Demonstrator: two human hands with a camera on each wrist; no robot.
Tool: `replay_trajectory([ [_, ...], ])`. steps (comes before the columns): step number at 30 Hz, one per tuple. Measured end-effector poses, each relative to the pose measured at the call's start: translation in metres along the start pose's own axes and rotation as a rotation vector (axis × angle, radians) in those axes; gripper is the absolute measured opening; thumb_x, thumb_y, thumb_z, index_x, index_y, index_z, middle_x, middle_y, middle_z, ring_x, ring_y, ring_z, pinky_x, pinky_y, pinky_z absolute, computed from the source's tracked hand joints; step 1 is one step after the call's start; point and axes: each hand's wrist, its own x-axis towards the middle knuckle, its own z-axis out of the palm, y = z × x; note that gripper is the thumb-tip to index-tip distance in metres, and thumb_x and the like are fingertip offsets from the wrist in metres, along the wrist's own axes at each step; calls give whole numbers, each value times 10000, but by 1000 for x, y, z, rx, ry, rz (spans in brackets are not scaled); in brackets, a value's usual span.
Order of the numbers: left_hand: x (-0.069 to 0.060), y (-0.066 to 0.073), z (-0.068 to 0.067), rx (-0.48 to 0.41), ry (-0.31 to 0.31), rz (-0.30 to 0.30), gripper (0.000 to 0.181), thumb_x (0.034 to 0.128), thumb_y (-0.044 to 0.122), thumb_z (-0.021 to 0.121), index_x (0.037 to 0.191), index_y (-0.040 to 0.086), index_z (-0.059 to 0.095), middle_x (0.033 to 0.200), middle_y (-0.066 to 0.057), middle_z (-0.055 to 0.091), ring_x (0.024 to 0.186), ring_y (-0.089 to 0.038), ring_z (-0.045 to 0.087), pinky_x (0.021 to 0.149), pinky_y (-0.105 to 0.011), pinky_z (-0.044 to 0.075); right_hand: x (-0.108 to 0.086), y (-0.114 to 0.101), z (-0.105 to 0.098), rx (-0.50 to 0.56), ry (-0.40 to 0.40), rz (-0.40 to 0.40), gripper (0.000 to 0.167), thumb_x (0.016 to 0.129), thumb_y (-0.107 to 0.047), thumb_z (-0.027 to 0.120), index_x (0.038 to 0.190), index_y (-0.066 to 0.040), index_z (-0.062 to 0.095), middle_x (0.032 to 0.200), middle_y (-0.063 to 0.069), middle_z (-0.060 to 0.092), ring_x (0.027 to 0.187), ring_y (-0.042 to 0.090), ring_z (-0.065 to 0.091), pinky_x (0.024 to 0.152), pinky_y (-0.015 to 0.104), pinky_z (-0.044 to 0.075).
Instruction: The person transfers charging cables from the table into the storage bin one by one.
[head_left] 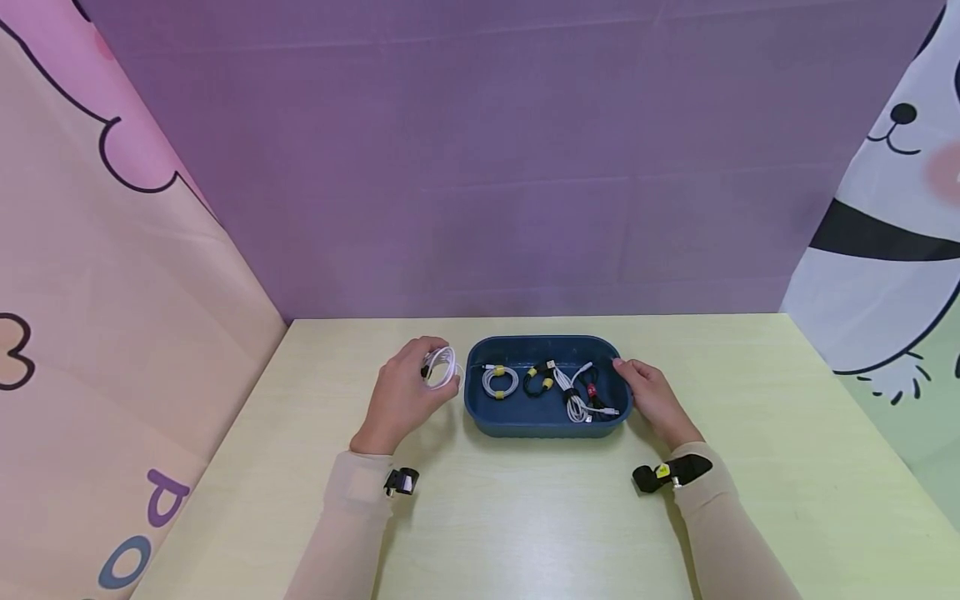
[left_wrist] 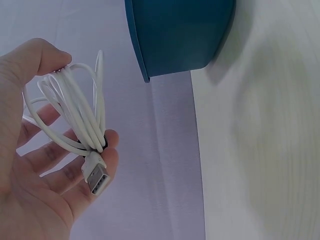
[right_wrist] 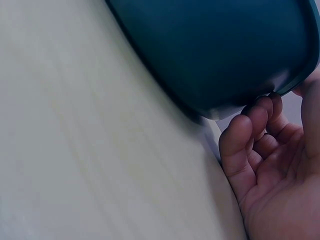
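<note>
My left hand (head_left: 405, 390) holds a coiled white USB cable (left_wrist: 75, 107) just left of a dark blue plastic bin (head_left: 525, 430). In the left wrist view the thumb presses the coil's top, fingers behind it, and the USB plug (left_wrist: 98, 180) points downward. At the bin's right end, my right hand (head_left: 660, 402) pinches the rim, thumb on top and fingers curled against the outer wall. Inside the bin lie a white coiled cable (head_left: 487, 385) with yellow ties, a black one (head_left: 532, 386) with yellow ties, a white bundle (head_left: 576, 407), and a dark cable with a red tie (head_left: 592, 390).
The bin stands on a pale wooden table (head_left: 525, 517), towards its back edge. A purple backdrop (head_left: 487, 167) rises behind, with printed cloth panels (head_left: 112, 317) at left and right. Each wrist carries a small black camera (head_left: 402, 481).
</note>
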Motion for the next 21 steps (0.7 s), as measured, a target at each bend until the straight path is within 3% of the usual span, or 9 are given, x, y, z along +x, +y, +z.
replay_trajectory([
  [8, 0, 2, 0, -4, 2, 8, 482, 840, 274, 800, 1273, 145, 630, 1247, -51, 674, 1083, -247, 681, 932, -455, 578, 19, 26, -3, -12, 30, 0, 422, 1063, -464, 484, 1025, -57, 590, 748, -84, 528, 745, 95, 506, 724, 248, 405],
  [21, 0, 3, 3, -4, 1, 36, 481, 831, 270, 822, 1258, 155, 632, 1220, -42, 676, 1068, -235, 682, 933, -442, 584, 19, 27, -2, -24, 42, -14, 483, 1047, -519, 488, 1035, -47, 590, 759, -84, 531, 764, 103, 507, 748, 259, 402],
])
